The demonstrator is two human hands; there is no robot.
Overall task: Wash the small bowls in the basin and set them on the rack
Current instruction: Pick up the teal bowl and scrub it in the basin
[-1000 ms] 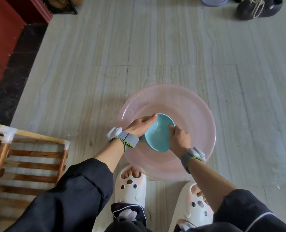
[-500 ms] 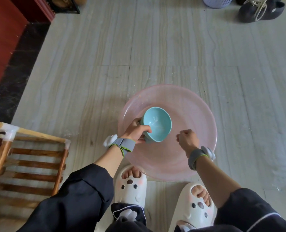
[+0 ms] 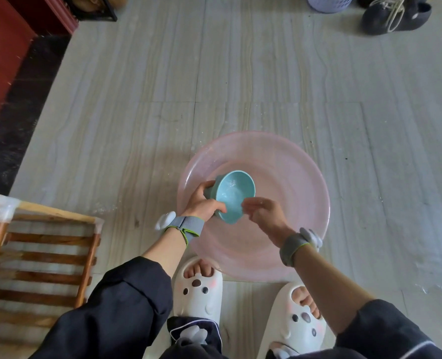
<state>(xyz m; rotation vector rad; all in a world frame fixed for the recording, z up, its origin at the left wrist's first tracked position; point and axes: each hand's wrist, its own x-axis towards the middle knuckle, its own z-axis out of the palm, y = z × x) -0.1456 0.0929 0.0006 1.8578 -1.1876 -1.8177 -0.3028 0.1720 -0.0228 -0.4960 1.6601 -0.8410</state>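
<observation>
A small teal bowl (image 3: pixel 234 196) is held above the pink basin (image 3: pixel 302 161) on the floor, tilted so that its inside faces up toward me. My left hand (image 3: pixel 204 202) grips the bowl by its left side and base. The straightened fingertips of my right hand (image 3: pixel 265 213) reach the bowl's lower right rim; whether they pinch it is unclear. The wooden slatted rack (image 3: pixel 51 212) stands to the left of the basin, beside my left knee.
My feet in white slippers (image 3: pixel 197 288) touch the basin's near edge. A dark red cabinet (image 3: pixel 10 47) lines the left side. A black shoe (image 3: pixel 396 14) and a lavender basket (image 3: pixel 328 2) lie far back on the tiled floor.
My right hand let go of the bowl, drew away, then came back to its rim. My left hand lifted and turned the bowl over the basin's left half.
</observation>
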